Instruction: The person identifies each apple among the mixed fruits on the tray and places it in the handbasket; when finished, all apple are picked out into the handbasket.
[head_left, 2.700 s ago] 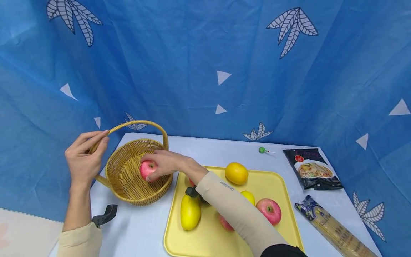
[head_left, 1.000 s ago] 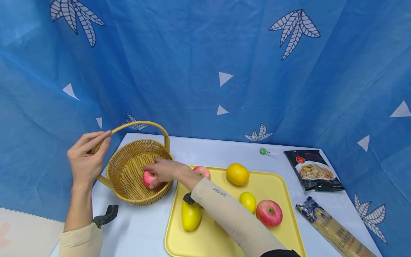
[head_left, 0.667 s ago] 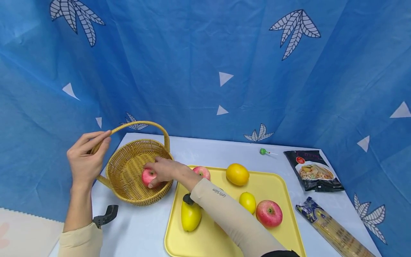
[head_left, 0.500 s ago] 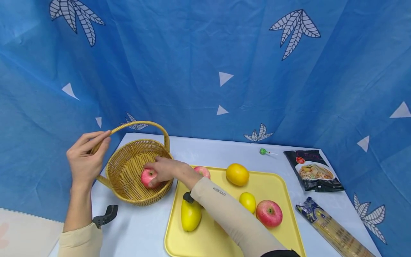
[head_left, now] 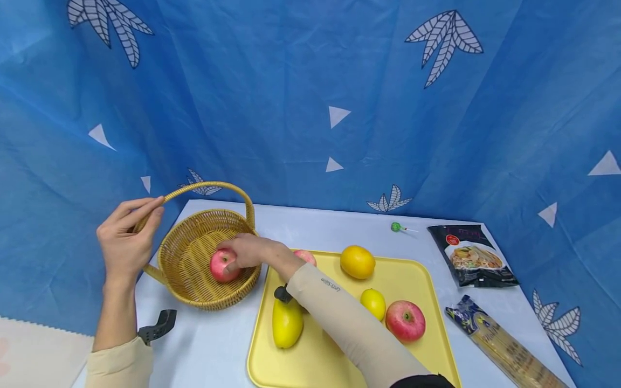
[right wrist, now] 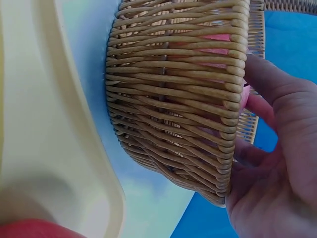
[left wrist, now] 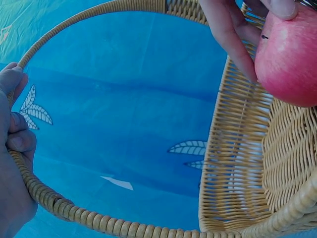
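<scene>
In the head view my left hand point(head_left: 127, 231) grips the arched handle point(head_left: 208, 186) of a round wicker basket point(head_left: 194, 293). Thumb and fingers wrap the handle, as the left wrist view also shows. My right hand point(head_left: 252, 250) reaches over the basket's right rim and holds a pink-red apple point(head_left: 222, 266) inside it, fingers and thumb around the fruit. In the left wrist view the apple point(left wrist: 290, 59) appears raised above the woven floor. The basket wall partly hides the apple in the right wrist view.
A yellow tray point(head_left: 432, 302) right of the basket bears a long yellow fruit point(head_left: 287, 326), a lemon point(head_left: 372, 303), an orange-yellow fruit point(head_left: 357, 262) and apples point(head_left: 405, 321). Further right lie a lollipop point(head_left: 397, 227), a black food packet point(head_left: 473, 256) and a noodle pack point(head_left: 502, 339).
The right hand and apple have shifted slightly within the basket, and more of the apple shows than half a second ago. The left hand keeps its hold on the handle.
</scene>
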Motion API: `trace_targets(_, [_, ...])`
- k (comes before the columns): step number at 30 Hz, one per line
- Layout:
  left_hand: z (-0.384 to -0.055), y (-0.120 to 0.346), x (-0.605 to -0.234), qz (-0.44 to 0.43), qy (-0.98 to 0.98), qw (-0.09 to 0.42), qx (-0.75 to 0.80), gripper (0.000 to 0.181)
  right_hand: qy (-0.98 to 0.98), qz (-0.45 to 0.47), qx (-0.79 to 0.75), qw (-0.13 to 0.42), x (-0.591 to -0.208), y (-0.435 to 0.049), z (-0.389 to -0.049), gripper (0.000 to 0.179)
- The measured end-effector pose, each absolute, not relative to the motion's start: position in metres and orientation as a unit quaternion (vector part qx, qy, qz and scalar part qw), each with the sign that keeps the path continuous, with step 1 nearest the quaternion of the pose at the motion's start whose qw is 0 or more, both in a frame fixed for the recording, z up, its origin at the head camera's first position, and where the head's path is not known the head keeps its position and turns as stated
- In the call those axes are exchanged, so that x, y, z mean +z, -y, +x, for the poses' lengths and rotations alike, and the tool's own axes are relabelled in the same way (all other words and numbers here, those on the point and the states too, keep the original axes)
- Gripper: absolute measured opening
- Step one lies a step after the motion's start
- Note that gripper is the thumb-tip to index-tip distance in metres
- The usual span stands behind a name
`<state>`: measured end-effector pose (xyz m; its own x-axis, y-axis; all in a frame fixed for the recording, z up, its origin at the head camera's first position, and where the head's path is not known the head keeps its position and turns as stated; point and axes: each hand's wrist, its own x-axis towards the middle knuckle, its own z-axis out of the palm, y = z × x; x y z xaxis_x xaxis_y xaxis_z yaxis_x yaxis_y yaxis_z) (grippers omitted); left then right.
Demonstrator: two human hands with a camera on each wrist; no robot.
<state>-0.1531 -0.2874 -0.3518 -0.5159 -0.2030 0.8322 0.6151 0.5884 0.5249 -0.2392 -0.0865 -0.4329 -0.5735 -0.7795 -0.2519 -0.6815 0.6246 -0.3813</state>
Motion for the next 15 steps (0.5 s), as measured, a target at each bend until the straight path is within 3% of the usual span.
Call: trace_targets(15, [-0.1522,0.2877,-0.3518,-0.136,0.757,0.472,-0.432,0.019,-0.882,-0.404,-0.130,0.205,-0.4293,0.0877,-0.2414,0.067])
